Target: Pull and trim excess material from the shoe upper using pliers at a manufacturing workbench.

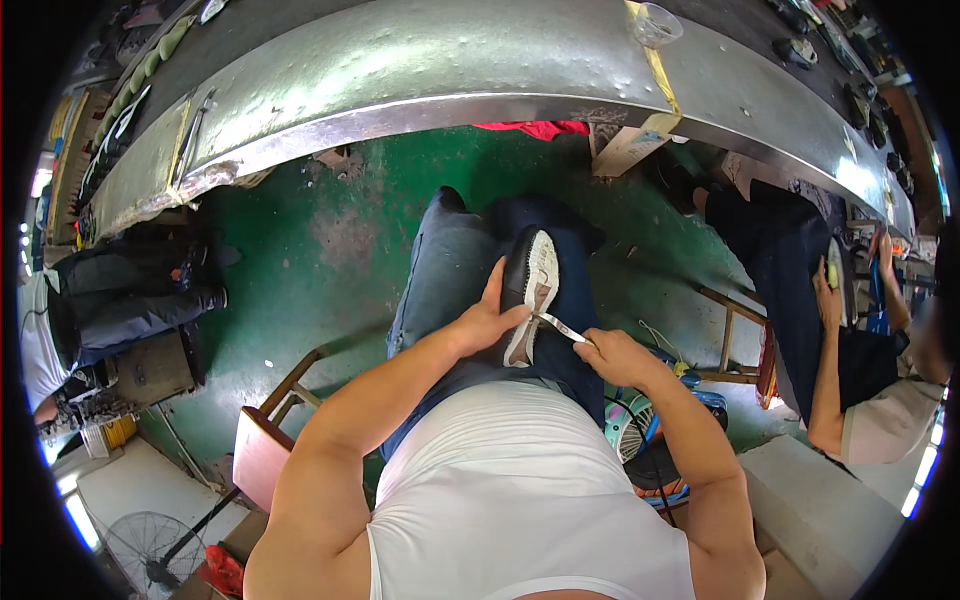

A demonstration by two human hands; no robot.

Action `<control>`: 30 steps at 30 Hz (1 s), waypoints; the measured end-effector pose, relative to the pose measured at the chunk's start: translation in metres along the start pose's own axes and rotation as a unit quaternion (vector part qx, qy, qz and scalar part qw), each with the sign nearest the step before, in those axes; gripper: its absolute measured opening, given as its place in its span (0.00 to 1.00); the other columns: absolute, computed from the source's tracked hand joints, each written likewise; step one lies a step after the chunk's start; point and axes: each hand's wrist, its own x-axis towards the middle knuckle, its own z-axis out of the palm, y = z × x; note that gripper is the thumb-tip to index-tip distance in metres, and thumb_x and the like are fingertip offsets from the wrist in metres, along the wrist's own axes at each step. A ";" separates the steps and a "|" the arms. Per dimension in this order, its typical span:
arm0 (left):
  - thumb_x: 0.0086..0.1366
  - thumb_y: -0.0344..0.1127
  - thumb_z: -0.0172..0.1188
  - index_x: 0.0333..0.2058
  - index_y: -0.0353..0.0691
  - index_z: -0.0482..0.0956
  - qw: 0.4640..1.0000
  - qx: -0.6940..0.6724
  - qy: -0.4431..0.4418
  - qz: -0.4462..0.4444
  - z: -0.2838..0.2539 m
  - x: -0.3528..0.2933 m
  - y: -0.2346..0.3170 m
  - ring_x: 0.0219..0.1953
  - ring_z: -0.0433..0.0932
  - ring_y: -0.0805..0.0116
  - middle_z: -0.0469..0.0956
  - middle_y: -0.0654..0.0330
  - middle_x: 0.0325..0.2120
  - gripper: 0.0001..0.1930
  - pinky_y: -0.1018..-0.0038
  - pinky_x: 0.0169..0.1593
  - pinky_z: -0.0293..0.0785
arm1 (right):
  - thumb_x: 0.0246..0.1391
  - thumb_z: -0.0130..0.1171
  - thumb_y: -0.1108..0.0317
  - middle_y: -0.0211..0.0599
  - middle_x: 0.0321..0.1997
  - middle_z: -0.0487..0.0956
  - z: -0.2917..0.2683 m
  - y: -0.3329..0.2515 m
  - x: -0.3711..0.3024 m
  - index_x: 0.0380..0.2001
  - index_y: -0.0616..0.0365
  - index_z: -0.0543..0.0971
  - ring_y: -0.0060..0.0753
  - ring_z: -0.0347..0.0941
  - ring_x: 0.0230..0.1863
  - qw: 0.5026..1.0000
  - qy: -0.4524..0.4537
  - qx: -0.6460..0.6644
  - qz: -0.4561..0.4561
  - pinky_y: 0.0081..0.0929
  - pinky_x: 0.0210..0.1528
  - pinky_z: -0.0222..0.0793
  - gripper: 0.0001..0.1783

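A shoe (541,268) rests across my lap on dark blue trousers, its toe pointing away from me. The upper is dark, and the sole, white with brownish-grey parts, is turned up and to the right. My left hand (490,318) grips the shoe from its left side, with the thumb across toward the sole. In my right hand (615,357) is a slim silver hand tool (562,326), its fingers closed round the near end. The tool's far tip meets the sole edge beside my left thumb. Its exact kind is too small to make out.
A metal-topped bench (420,70) curves across the front, with a clear plastic cup (656,26) on it. Co-workers sit at left and right; the right one holds a shoe (836,275). A small green fan (626,430) stands by my right side, a wooden chair (262,455) behind left.
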 end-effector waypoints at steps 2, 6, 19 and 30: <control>0.68 0.37 0.60 0.73 0.49 0.30 0.998 -0.059 -0.005 -0.020 0.001 -0.005 0.000 0.67 0.58 0.61 0.57 0.48 0.66 0.49 0.70 0.69 0.54 | 0.66 0.48 0.52 0.58 0.35 0.80 -0.005 -0.009 -0.001 0.43 0.63 0.77 0.63 0.77 0.39 1.000 -0.009 -0.017 -0.002 0.52 0.44 0.71 0.22; 0.68 0.32 0.59 0.73 0.54 0.29 0.984 -0.175 0.016 -0.034 0.008 -0.002 -0.001 0.67 0.58 0.63 0.57 0.51 0.67 0.49 0.71 0.68 0.54 | 0.65 0.50 0.53 0.58 0.39 0.80 0.008 -0.011 -0.018 0.41 0.65 0.77 0.62 0.77 0.40 0.994 0.041 -0.077 -0.071 0.50 0.44 0.72 0.21; 0.63 0.44 0.62 0.66 0.32 0.12 0.991 0.107 -0.085 0.005 0.000 -0.042 -0.029 0.75 0.35 0.46 0.34 0.34 0.71 0.62 0.67 0.74 0.39 | 0.67 0.45 0.48 0.53 0.34 0.82 0.007 -0.019 -0.029 0.37 0.63 0.78 0.58 0.79 0.38 0.990 -0.080 -0.109 -0.033 0.49 0.43 0.74 0.26; 0.53 0.42 0.74 0.65 0.33 0.09 0.973 0.230 -0.021 0.013 0.014 -0.051 -0.019 0.73 0.42 0.42 0.37 0.32 0.70 0.72 0.64 0.73 0.43 | 0.67 0.46 0.52 0.57 0.36 0.80 0.034 -0.043 -0.014 0.39 0.65 0.75 0.62 0.78 0.39 0.979 0.127 -0.142 -0.070 0.52 0.42 0.71 0.22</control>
